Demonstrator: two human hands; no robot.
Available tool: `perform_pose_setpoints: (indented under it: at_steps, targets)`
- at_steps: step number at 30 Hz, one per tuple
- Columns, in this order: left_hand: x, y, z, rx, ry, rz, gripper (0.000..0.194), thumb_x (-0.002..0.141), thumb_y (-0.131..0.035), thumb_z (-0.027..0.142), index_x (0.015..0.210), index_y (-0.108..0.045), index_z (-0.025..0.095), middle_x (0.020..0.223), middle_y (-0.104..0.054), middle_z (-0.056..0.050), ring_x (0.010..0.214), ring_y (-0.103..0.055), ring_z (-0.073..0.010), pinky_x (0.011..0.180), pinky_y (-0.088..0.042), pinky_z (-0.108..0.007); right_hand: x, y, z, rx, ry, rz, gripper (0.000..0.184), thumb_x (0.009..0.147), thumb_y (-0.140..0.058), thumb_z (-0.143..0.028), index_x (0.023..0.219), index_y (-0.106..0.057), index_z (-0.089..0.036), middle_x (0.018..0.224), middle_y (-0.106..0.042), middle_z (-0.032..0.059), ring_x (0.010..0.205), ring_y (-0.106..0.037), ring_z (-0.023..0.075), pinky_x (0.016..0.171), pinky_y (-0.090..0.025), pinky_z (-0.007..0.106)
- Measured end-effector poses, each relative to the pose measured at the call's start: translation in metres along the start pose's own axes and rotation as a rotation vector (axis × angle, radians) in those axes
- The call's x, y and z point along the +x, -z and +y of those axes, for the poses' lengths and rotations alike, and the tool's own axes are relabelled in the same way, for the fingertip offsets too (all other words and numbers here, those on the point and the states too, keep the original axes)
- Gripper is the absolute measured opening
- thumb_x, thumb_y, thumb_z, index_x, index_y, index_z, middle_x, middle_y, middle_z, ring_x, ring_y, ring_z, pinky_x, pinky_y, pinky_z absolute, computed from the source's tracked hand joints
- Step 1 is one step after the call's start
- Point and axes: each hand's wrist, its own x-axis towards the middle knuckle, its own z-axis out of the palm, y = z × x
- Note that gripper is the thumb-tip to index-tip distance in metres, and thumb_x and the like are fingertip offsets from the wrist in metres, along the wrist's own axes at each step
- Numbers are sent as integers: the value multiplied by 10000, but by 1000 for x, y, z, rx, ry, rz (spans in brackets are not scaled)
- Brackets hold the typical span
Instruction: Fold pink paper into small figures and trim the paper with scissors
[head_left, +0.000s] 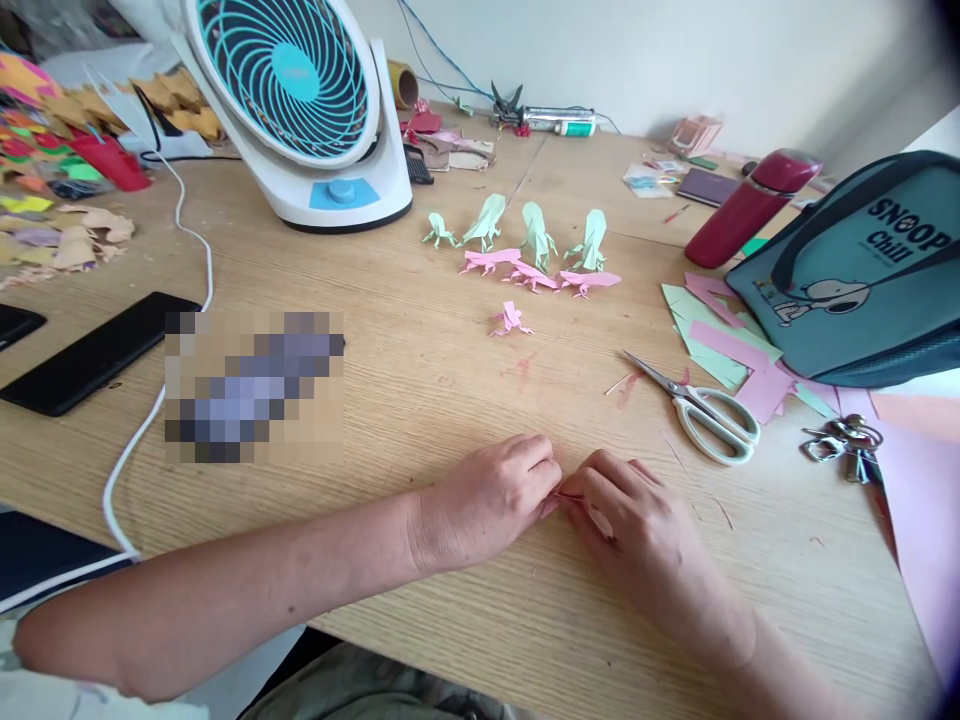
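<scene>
Close together above the near part of the table, my left hand (499,497) and my right hand (637,520) are both closed in a pinch. Between their fingertips is a thin pink piece of paper (568,496), mostly covered by the fingers, so its shape cannot be made out. Scissors with white handles (716,425) lie to the right of my hands, blades slightly apart and pointing up-left. Beyond the hands stands a small folded pink paper figure (511,319). Behind it are several pink folded figures (529,275) and several pale green ones (537,235).
Pink and green paper pieces (731,350) lie beside a teal bag (855,270), with a red flask (750,210) behind. Keys (845,445) rest at right. A fan (330,190) stands at the back left; a white cable (120,465) crosses the left side near a blurred object (251,390).
</scene>
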Motion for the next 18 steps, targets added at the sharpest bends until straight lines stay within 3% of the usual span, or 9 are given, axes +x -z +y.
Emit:
perform_pose_setpoints:
  at_steps: [3, 7, 12, 18]
  targets:
    - [-4, -1, 1, -33, -23, 13, 190, 969, -499, 150, 829, -627, 132, 874, -604, -50, 803, -584, -150, 749, -497, -261, -6, 2, 1, -107, 108, 26, 238, 983, -460, -136, 812, -620, -178, 757, -587, 46, 669, -505, 167, 665, -385, 313]
    - [-12, -1, -3, -90, -111, 57, 183, 980, -481, 128, 953, -660, 151, 994, -659, -57, 948, -624, -148, 867, -518, -264, -18, 0, 0, -85, 86, 62, 192, 976, -475, -121, 925, -650, -179, 835, -632, 71, 742, -554, 179, 694, -416, 320]
    - [-17, -3, -9, 8, -255, 67, 189, 971, -478, 105, 1047, -651, 117, 1053, -677, -93, 1020, -624, -173, 927, -528, -288, -25, -6, -7, -148, 93, 133, 161, 945, -538, -97, 1034, -656, -161, 898, -662, 87, 767, -567, 187, 711, -427, 338]
    - [-17, -6, -11, 6, -265, 51, 239, 926, -519, 50, 1124, -634, 119, 1096, -675, -98, 1042, -623, -182, 937, -530, -290, -25, -9, -10, -155, 123, 162, 156, 915, -553, -48, 1007, -660, -115, 860, -647, 99, 724, -534, 185, 662, -415, 335]
